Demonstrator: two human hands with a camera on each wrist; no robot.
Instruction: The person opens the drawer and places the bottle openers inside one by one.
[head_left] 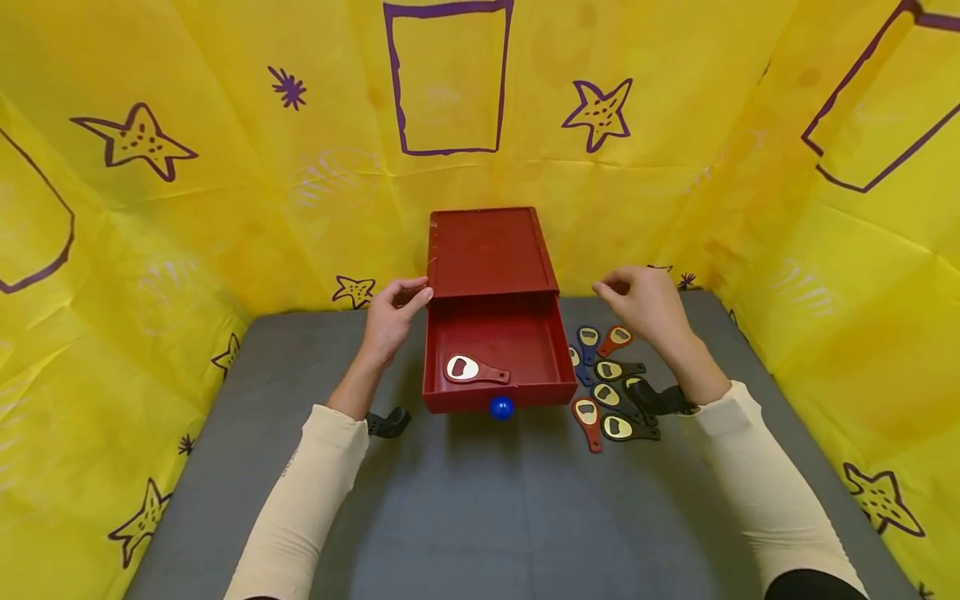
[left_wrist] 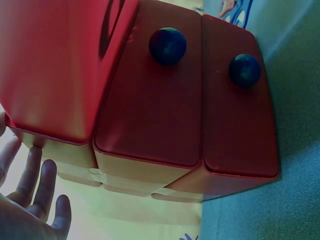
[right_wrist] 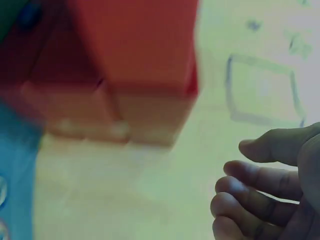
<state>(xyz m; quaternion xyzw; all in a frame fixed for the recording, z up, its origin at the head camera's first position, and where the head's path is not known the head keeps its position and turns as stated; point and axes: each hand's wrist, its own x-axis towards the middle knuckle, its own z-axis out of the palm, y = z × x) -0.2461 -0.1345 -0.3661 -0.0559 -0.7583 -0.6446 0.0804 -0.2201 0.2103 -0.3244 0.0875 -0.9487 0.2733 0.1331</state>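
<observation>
My left hand point(head_left: 390, 319), fingers relaxed, touches the left side of the red cabinet point(head_left: 486, 250); my right hand point(head_left: 649, 304), loosely curled and gripping nothing, hovers right. The top drawer point(head_left: 453, 402) juts nearer, holding a red bottle opener point(head_left: 486, 373). I see more openers point(head_left: 589, 423) right, on the grey table point(head_left: 450, 517).
</observation>
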